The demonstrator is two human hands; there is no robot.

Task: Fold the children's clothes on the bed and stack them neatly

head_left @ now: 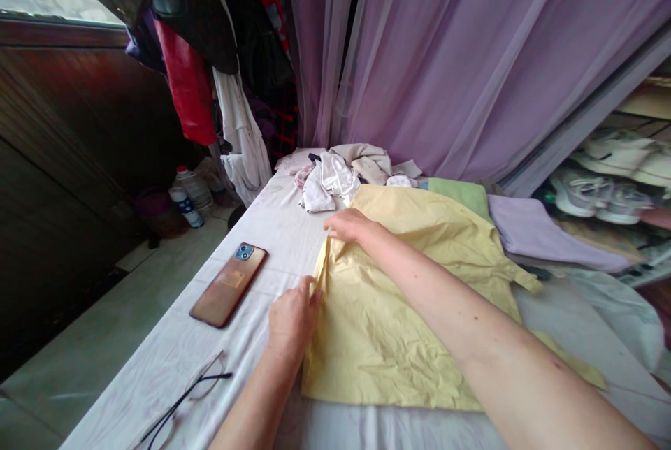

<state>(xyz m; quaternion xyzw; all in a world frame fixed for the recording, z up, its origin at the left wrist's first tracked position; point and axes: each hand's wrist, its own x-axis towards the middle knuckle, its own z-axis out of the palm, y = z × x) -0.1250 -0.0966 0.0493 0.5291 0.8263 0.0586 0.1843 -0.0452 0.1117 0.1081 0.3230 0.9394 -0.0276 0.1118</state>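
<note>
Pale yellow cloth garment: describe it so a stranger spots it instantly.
Start at the white-sheeted surface before the sheer purple curtain. The bare left hand and bare right hand are at one edge of the wide, creased garment there. Its yellow sets it apart from the green cloth and lilac cloth beyond it.

Yellow garment (388, 345): thin woven cloth, matt, crumpled texture. White sheet (283, 233): cloth, mostly smooth, lightly wrinkled. Smartphone (228, 291): glossy, smooth back. Eyeglasses (175, 404): transparent, shiny lenses; slim, smooth dark temple. Purple curtain (472, 52): sheer, gauzy fabric, soft matt look. Black bag (191, 6): leather-like, faint sheen. Wall panelling (57, 107): dark, wood-look, polished. Floor (105, 331): smooth tile, glossy. Red-capped bottle (196, 190): clear plastic.
</note>
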